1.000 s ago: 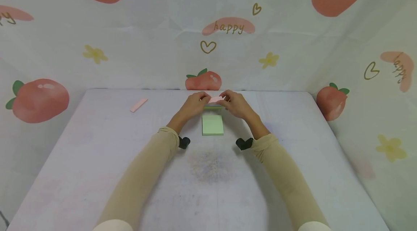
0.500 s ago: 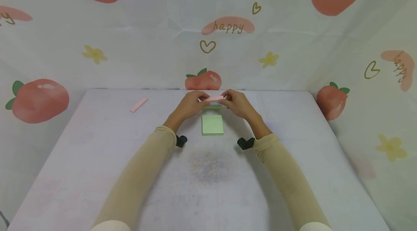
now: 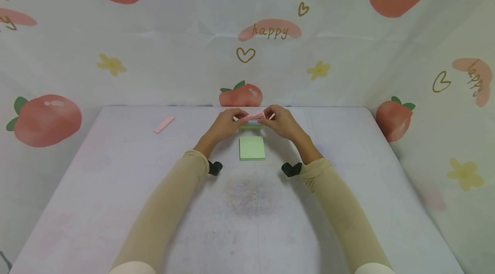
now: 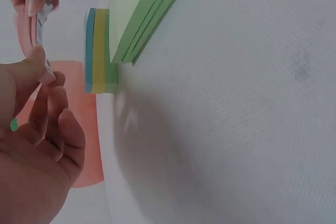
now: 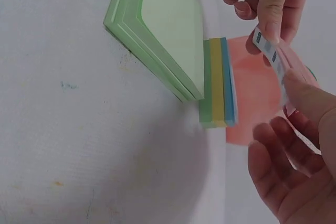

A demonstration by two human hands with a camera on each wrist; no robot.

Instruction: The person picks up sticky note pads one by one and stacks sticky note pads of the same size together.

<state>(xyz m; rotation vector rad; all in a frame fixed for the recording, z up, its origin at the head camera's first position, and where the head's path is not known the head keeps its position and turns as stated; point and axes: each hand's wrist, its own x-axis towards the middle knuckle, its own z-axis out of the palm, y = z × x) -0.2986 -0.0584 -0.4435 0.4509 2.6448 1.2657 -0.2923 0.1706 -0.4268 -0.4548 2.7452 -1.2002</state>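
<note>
Both hands hold a narrow pink sticky-note pad (image 3: 256,117) by its two ends, raised near the far table edge. My left hand (image 3: 227,123) pinches its left end between thumb and fingers; my right hand (image 3: 283,123) pinches the other end. In the right wrist view the pad (image 5: 295,66) has parted pink layers and a white printed strip along one side. Just below it, a stack of pads (image 5: 217,85) shows green, yellow and blue layers. Nearer the person lies a square light-green sticky-note pad (image 3: 252,148), made of several layers.
A second pink strip (image 3: 164,124) lies apart on the left of the white table (image 3: 247,235). Behind the far edge hangs a fruit-printed cloth (image 3: 185,63).
The left hand shifted slightly left, so more of the pink pad shows. Its layers now look spread apart, where half a second ago it looked like one solid strip.
</note>
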